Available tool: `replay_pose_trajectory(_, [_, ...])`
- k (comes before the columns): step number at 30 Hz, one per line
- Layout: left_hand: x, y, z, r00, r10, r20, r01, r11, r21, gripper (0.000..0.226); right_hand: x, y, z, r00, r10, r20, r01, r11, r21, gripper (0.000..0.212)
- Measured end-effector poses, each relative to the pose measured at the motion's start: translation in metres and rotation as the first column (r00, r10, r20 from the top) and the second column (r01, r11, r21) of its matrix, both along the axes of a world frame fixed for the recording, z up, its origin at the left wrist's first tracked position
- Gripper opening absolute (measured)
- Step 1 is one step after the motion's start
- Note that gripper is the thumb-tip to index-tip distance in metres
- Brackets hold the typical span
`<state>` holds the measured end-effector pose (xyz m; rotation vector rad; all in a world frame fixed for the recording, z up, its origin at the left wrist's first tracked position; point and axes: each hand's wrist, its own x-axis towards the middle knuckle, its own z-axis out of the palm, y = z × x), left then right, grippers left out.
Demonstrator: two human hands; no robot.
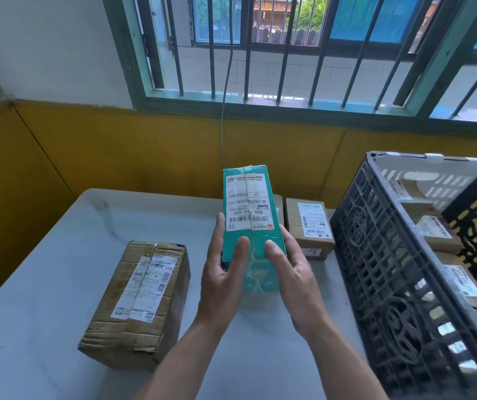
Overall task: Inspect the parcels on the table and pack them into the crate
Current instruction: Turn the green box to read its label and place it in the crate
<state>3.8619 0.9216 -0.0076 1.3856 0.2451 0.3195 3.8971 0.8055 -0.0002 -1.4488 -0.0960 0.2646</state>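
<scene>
A teal parcel (247, 209) with a white shipping label is held up above the table, label facing me. My left hand (221, 272) grips its left side with the thumb on the front face. My right hand (292, 272) grips the right side, thumb also on the front. A large brown cardboard parcel (139, 301) with a label lies on the white table (44, 284) to the left. A small brown parcel (309, 226) sits behind the teal one, next to the dark grey plastic crate (381, 269) at the right. Inside the crate lie several labelled brown parcels (439, 235).
A yellow and white wall with a barred window (274, 53) stands behind the table. A thin cable (224, 111) hangs down from the window to the table's far edge. The crate's tall side wall rises close to my right forearm.
</scene>
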Motion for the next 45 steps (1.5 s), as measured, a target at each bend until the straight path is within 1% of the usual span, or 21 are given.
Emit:
replay_pose_trajectory(4, [0.005, -0.005, 0.002, 0.981, 0.190, 0.022, -0.190, 0.982, -0.006, 0.050, -0.008, 0.013, -0.002, 1.000, 0.003, 0.021, -0.002, 0.999, -0.050, 0.057])
replay_pose_trajectory(6, [0.009, -0.004, 0.002, 0.970, 0.241, 0.034, -0.239, 0.970, -0.036, 0.045, -0.008, 0.014, -0.004, 0.999, -0.011, 0.038, 0.013, 0.999, -0.045, 0.059])
replay_pose_trajectory(9, [0.016, 0.004, 0.004, 0.955, 0.291, 0.053, -0.284, 0.952, -0.117, 0.030, -0.009, 0.012, -0.007, 0.999, -0.025, 0.038, 0.027, 0.998, -0.050, 0.067])
replay_pose_trajectory(12, [0.023, 0.015, 0.007, 0.943, 0.329, 0.058, -0.314, 0.932, -0.183, 0.033, -0.004, 0.006, -0.005, 0.996, -0.068, 0.050, 0.073, 0.993, -0.097, 0.059])
replay_pose_trajectory(14, [0.026, 0.023, 0.008, 0.951, 0.306, 0.038, -0.293, 0.935, -0.198, 0.032, 0.006, -0.001, -0.002, 0.987, -0.139, 0.079, 0.148, 0.983, -0.109, 0.062])
replay_pose_trajectory(17, [0.028, 0.037, 0.003, 0.964, 0.265, 0.011, -0.259, 0.952, -0.164, 0.030, 0.024, -0.015, 0.003, 0.962, -0.249, 0.112, 0.257, 0.964, -0.063, 0.070])
replay_pose_trajectory(20, [0.027, 0.048, -0.002, 0.981, 0.195, 0.011, -0.191, 0.968, -0.163, 0.029, 0.041, -0.028, 0.011, 0.939, -0.309, 0.149, 0.327, 0.938, -0.113, 0.077])
replay_pose_trajectory(22, [0.025, 0.054, -0.004, 0.991, 0.136, 0.019, -0.131, 0.978, -0.164, 0.028, 0.049, -0.034, 0.017, 0.950, -0.276, 0.146, 0.296, 0.945, -0.140, 0.076])
replay_pose_trajectory(25, [0.022, 0.061, -0.004, 0.999, 0.036, 0.029, -0.031, 0.987, -0.158, 0.032, 0.057, -0.035, 0.023, 0.984, -0.157, 0.089, 0.172, 0.967, -0.186, 0.080])
replay_pose_trajectory(27, [0.021, 0.061, -0.003, 0.999, 0.014, 0.045, -0.007, 0.989, -0.148, 0.033, 0.058, -0.037, 0.023, 0.991, -0.121, 0.063, 0.130, 0.975, -0.181, 0.069])
replay_pose_trajectory(29, [0.023, 0.057, -0.002, 0.995, 0.084, 0.057, -0.075, 0.988, -0.134, 0.026, 0.059, -0.041, 0.018, 0.986, -0.157, 0.061, 0.164, 0.976, -0.141, 0.045])
replay_pose_trajectory(30, [0.025, 0.053, -0.001, 0.988, 0.147, 0.048, -0.141, 0.983, -0.115, 0.023, 0.058, -0.043, 0.015, 0.980, -0.192, 0.060, 0.198, 0.973, -0.117, 0.038])
replay_pose_trajectory(31, [0.029, 0.049, 0.000, 0.975, 0.222, 0.021, -0.220, 0.973, -0.074, 0.021, 0.058, -0.046, 0.013, 0.972, -0.226, 0.056, 0.231, 0.968, -0.094, 0.036])
replay_pose_trajectory(32, [0.032, 0.047, 0.000, 0.953, 0.304, -0.017, -0.304, 0.953, -0.010, 0.025, 0.058, -0.047, 0.010, 0.966, -0.253, 0.052, 0.257, 0.964, -0.073, 0.036])
replay_pose_trajectory(34, [0.037, 0.041, 0.002, 0.888, 0.453, -0.077, -0.443, 0.889, 0.118, 0.040, 0.057, -0.050, 0.007, 0.956, -0.288, 0.059, 0.291, 0.955, -0.052, 0.036])
replay_pose_trajectory(35, [0.037, 0.039, 0.003, 0.865, 0.494, -0.094, -0.477, 0.865, 0.152, 0.047, 0.057, -0.051, 0.006, 0.953, -0.297, 0.069, 0.300, 0.952, -0.052, 0.035])
replay_pose_trajectory(37, [0.036, 0.033, 0.006, 0.849, 0.522, -0.089, -0.505, 0.848, 0.160, 0.056, 0.056, -0.054, 0.007, 0.947, -0.312, 0.079, 0.316, 0.948, -0.044, 0.034])
replay_pose_trajectory(39, [0.031, 0.027, 0.007, 0.855, 0.516, -0.059, -0.506, 0.853, 0.132, 0.057, 0.054, -0.057, 0.009, 0.945, -0.320, 0.070, 0.322, 0.947, -0.021, 0.037])
replay_pose_trajectory(40, [0.029, 0.024, 0.006, 0.876, 0.479, -0.051, -0.472, 0.874, 0.115, 0.056, 0.055, -0.058, 0.009, 0.946, -0.318, 0.064, 0.320, 0.947, -0.011, 0.038])
replay_pose_trajectory(43, [0.020, 0.010, 0.004, 0.959, 0.280, -0.034, -0.279, 0.960, 0.026, 0.047, 0.051, -0.061, 0.011, 0.956, -0.289, 0.060, 0.289, 0.957, -0.004, 0.041])
replay_pose_trajectory(45, [0.013, 0.000, 0.005, 0.970, 0.242, -0.029, -0.242, 0.970, 0.031, 0.055, 0.046, -0.062, 0.014, 0.965, -0.258, 0.058, 0.258, 0.966, -0.008, 0.043])
